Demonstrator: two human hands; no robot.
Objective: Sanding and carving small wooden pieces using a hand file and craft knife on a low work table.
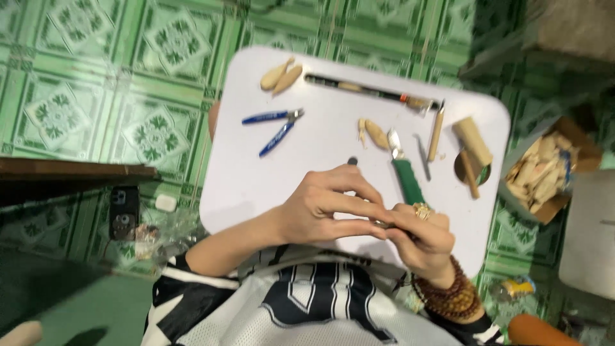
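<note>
Left hand point(327, 208) fingertips pinching small brown wooden piece point(384, 224); right hand point(419, 240) gripping green-handled carving knife point(405, 174). Best: shallow, controlled cuts, blade away from fingertips.

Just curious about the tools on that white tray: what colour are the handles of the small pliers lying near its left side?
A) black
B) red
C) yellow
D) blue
D: the pliers on the white tray have two blue handles, spread apart, left of the hands.

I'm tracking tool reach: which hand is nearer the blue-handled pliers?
Left. The left hand lies just below-right of the blue-handled pliers; the right hand sits farther right, beyond the left.
</note>
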